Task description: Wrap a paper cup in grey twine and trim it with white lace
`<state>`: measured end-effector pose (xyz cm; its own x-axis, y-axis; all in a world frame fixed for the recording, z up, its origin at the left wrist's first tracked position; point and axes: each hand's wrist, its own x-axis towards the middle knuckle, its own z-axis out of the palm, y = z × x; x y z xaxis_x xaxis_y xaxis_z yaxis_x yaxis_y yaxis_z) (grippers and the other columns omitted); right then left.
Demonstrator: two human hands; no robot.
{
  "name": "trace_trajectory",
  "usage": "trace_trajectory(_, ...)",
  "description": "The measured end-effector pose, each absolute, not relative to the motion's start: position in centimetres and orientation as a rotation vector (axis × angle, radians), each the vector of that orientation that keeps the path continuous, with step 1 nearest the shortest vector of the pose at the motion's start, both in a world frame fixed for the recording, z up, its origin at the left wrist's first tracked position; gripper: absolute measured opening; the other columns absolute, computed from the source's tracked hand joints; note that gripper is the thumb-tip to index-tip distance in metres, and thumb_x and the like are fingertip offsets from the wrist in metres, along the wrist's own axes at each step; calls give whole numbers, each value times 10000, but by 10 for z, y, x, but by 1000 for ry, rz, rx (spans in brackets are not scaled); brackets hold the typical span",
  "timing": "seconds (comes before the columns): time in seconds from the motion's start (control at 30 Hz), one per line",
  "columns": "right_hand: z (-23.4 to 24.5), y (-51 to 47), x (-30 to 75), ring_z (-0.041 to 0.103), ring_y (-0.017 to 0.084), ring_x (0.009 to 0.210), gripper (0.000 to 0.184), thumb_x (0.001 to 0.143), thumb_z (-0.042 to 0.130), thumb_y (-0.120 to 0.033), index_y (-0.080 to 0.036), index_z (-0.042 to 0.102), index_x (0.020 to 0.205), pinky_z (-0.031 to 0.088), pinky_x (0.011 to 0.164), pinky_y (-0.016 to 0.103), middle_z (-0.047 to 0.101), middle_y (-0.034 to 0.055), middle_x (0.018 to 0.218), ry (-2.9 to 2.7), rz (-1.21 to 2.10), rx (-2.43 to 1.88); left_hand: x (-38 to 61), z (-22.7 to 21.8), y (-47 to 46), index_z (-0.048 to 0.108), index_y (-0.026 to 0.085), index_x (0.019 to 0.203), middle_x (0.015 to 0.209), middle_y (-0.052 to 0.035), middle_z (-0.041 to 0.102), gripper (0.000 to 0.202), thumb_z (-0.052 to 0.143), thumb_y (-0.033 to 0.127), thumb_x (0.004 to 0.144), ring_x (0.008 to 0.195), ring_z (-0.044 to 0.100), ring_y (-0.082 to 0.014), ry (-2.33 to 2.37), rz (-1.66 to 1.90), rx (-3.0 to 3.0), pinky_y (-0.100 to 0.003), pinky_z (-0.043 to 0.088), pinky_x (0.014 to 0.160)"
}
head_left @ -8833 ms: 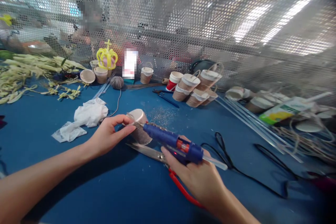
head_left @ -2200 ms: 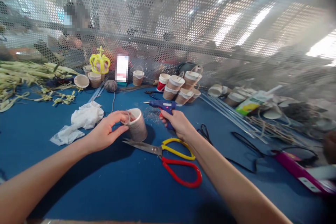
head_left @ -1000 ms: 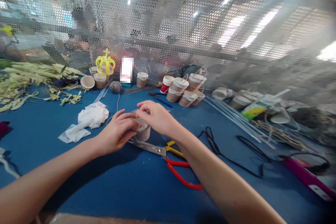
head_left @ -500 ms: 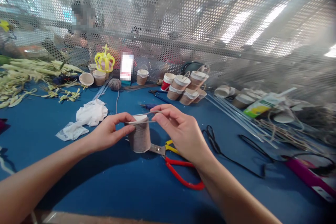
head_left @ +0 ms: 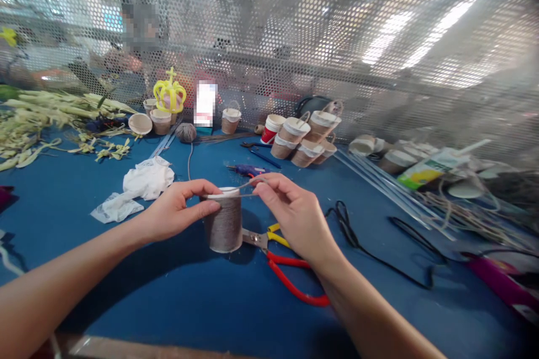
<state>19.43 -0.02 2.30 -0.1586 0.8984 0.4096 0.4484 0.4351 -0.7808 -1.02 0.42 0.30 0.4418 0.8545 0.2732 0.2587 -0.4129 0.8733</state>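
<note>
A paper cup wrapped in grey-brown twine (head_left: 225,223) stands upright on the blue table (head_left: 177,303). My left hand (head_left: 177,214) pinches its rim on the left side, thumb and fingers closed on it. My right hand (head_left: 290,214) pinches the free end of a thin twine handle (head_left: 247,184) that arches over the cup's mouth, just right of the rim. Scissors with red and yellow handles (head_left: 290,277) lie under my right hand, blades reaching behind the cup. The blue glue gun (head_left: 247,169) lies on the table beyond the cup.
A heap of twine-wrapped cups (head_left: 304,137) and a ball of twine (head_left: 186,132) stand near a perforated metal screen (head_left: 295,39). White crumpled cloth (head_left: 145,179) lies left, dried leaves (head_left: 46,118) far left, glue sticks (head_left: 379,185) and a black cord (head_left: 379,247) right. A person sits behind the screen.
The glue gun went from my right hand to the table. My right hand came to the cup and now pinches the twine handle at the rim; the cup stands upright.
</note>
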Motion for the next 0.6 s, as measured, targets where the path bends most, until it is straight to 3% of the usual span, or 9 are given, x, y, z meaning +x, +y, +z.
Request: trace_trajectory(0.6,10,5,193,566,146,744,168,785,539,-332,-181,561,716,454,716,293,639,39,825,-1674,862,-1142,-9,7,0,577,149,862,896,-56,630,148,509,268,807,872,560,-174,832,909,1879,-292,446,791)
